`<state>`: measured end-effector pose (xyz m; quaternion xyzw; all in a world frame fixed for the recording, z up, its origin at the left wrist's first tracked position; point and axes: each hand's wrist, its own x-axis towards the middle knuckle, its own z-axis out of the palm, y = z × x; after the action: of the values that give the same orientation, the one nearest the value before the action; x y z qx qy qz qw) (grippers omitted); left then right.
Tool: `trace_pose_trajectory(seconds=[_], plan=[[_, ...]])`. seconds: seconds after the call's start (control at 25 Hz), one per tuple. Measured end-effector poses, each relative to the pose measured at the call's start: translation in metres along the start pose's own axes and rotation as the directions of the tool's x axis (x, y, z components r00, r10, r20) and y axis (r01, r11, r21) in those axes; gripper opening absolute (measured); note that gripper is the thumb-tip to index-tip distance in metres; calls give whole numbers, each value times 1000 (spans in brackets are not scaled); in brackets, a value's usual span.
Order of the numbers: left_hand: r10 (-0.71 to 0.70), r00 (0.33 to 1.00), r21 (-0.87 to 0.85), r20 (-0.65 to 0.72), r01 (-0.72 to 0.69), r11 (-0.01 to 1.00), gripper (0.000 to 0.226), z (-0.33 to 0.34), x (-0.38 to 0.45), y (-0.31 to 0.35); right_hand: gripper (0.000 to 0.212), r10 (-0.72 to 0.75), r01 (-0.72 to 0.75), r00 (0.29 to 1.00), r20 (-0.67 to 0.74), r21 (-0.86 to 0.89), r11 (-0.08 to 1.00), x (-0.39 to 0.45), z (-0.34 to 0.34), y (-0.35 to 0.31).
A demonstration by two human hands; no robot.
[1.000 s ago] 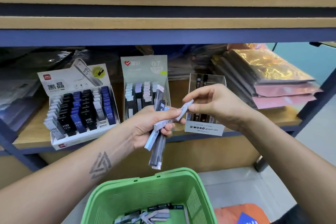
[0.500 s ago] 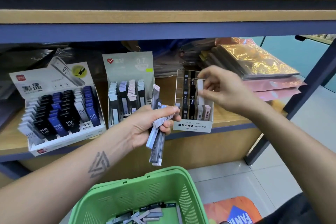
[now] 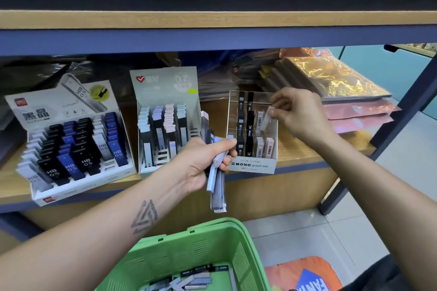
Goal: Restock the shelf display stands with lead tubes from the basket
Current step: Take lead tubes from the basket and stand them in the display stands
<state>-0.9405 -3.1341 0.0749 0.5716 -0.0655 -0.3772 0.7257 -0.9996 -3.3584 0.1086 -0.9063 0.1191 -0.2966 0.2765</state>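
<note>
Sitting nearest, at the bottom edge: green basket [image 3: 203, 243] with loose lead tubes [image 3: 189, 280] scattered on its floor. Beside it on the tiled floor, an orange mat [image 3: 305, 271]. Above the basket, left hand [image 3: 201, 165] with fingers wrapped round a bundle of tubes [image 3: 216, 182], ends hanging down toward the basket rim. Farther on, right hand [image 3: 298, 116] raised over the clear stand [image 3: 253, 165] marked MONO, thumb and fingertips pinching a pale tube [image 3: 266, 120] tilted into its upper right slot; black, grey and pink tubes standing in the other slots. Left of it on the wooden shelf [image 3: 307, 151], the grey 0.7 stand [image 3: 165, 125], then the white HB 0.5 stand [image 3: 71, 144] with black, blue and grey tubes. Behind, at far right, stacked shiny packets [image 3: 335, 82].
</note>
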Motion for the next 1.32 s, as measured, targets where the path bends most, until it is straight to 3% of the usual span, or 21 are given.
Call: trace_pose_trajectory(seconds=[0.44, 0.6, 0.84, 0.92, 0.96, 1.04, 1.08, 1.16, 1.24, 1.32], plan=[[-14, 1000, -21, 10, 14, 1000, 15, 4, 8, -2, 6, -22, 24, 1000, 14, -166, 986, 8, 21, 4], [-20, 1000, -26, 18, 20, 999, 14, 4, 7, -1, 8, -74, 82, 996, 47, -217, 973, 6, 32, 7], [-23, 1000, -45, 18, 24, 999, 17, 3, 4, 1, 20, -161, 170, 985, 59, -431, 886, -1, 38, 6], [-24, 1000, -57, 3, 24, 998, 18, 4, 2, 1, 19, -210, 217, 976, 59, -333, 917, -9, 30, -11], [-26, 1000, -68, -10, 25, 997, 18, 5, 2, 1, 16, -226, 240, 970, 93, -189, 952, -15, 24, -24], [-25, 999, -84, -47, 21, 996, 17, 6, -1, 2, 9, -238, 180, 922, 305, 206, 962, -30, 11, -53], [-17, 997, -76, -73, 11, 997, 18, 6, -2, 3, 15, -241, 107, 874, 422, 317, 942, -37, 9, -65], [12, 990, -9, -139, -14, 1000, 20, 6, -5, 2, 28, -241, 68, 807, 540, 320, 945, -48, 14, -74], [26, 983, 40, -179, -19, 999, 19, 6, -6, 2, 30, -243, 127, 812, 531, 246, 961, -54, 26, -76], [4, 986, 3, -168, -4, 1000, 17, 6, -7, 3, 18, -215, 104, 834, 508, 238, 966, -51, 29, -75]])
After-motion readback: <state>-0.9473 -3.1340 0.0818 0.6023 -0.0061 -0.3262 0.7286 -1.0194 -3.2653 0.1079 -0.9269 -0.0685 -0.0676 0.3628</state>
